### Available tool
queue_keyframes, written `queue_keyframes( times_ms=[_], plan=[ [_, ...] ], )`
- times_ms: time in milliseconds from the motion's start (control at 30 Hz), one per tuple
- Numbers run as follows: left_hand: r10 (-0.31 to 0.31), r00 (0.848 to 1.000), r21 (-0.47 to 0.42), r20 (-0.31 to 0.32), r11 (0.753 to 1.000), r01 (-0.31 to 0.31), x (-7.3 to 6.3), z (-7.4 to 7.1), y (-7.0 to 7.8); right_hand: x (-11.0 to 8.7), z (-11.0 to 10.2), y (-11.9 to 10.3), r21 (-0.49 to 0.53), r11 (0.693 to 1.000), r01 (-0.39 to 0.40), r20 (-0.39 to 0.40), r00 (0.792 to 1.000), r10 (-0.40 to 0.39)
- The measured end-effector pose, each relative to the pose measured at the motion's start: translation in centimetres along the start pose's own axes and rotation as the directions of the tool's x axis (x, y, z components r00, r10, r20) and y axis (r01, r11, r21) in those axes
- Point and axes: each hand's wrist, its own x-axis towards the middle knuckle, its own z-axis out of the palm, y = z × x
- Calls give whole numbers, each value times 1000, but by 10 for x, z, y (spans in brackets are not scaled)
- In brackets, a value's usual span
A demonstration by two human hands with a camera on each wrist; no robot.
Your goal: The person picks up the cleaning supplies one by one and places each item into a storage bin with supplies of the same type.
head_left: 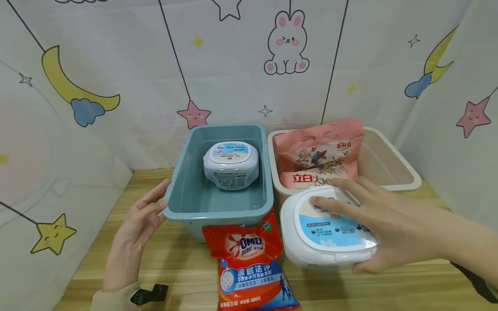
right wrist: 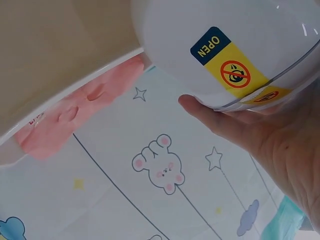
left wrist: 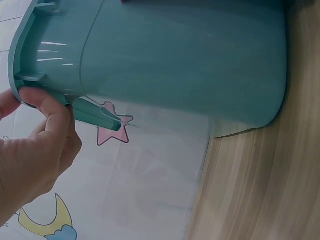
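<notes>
My left hand (head_left: 136, 226) pinches the left rim of a teal plastic bin (head_left: 218, 215), and in the left wrist view its thumb and fingers (left wrist: 50, 112) curl at the rim's edge. Inside that bin sits a white lidded tub (head_left: 231, 166) with a blue label. A second white tub (head_left: 330, 229) is gripped by my right hand (head_left: 389, 224), tilted in front of a cream bin (head_left: 387, 162). Its side bears a yellow "OPEN" sticker (right wrist: 235, 72). A red OMO detergent bag (head_left: 249, 263) lies in front of the teal bin, left of the held tub.
In the cream bin stands a pink detergent bag (head_left: 319, 151), poking above the rim. Both bins are side by side on a wooden table (head_left: 171, 263). Behind and beside them hangs a white curtain (head_left: 233, 73) printed with stars, moons and a bunny.
</notes>
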Motion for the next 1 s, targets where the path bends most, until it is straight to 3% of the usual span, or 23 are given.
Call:
queue_keyframes(
  times_ms=[600, 1000],
  plan=[
    [-3, 1000, 0, -12, 1000, 3, 0, 1, 1, 5, -10, 0, -24, 1000, 2, -88, 996, -4],
    [-7, 1000, 22, -27, 1000, 8, 0, 1, 1, 11, -18, -5, -6, 1000, -14, -72, 997, 14]
  ],
)
